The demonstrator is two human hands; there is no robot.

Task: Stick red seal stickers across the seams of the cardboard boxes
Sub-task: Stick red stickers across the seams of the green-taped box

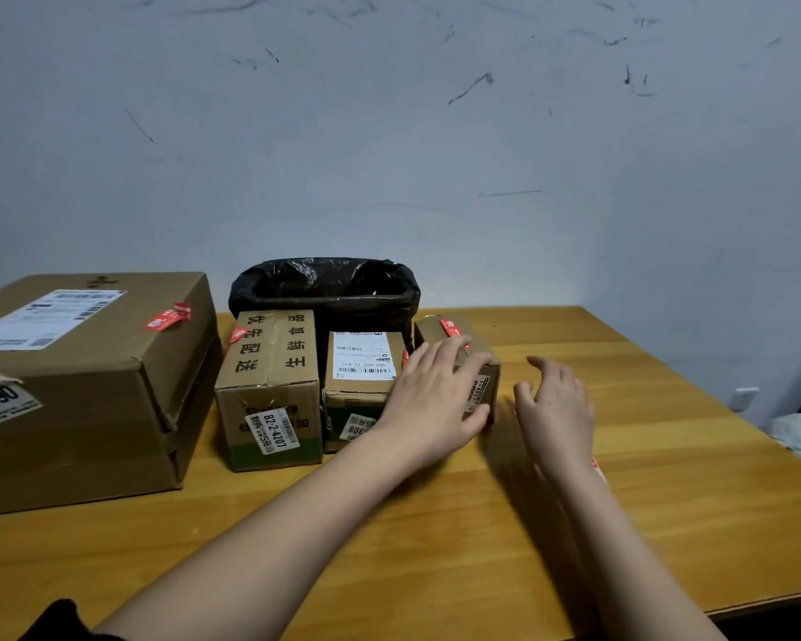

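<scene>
Behind the yellow wooden table (574, 525) stands a pale wall with dark scuff marks, and a bin lined with a black plastic bag (324, 289) sits at the back. Four brown cardboard boxes stand in a row: a big box (89, 409), a tall box (269, 390), a short box (359, 386) and a small box (477, 358) on the right. The left hand (435, 400) lies flat on the small box with straight fingers, covering part of its red seal sticker (452, 327). The right hand (558, 404) is loose, holds nothing, and floats just beside the box without touching it. To do this well, I think the flat hand should rub the sticker down hard so both ends stick on each side of the seam. Labels read "3090" on the big box and "82-2-4207" on the tall box; the other print is too small to read.
</scene>
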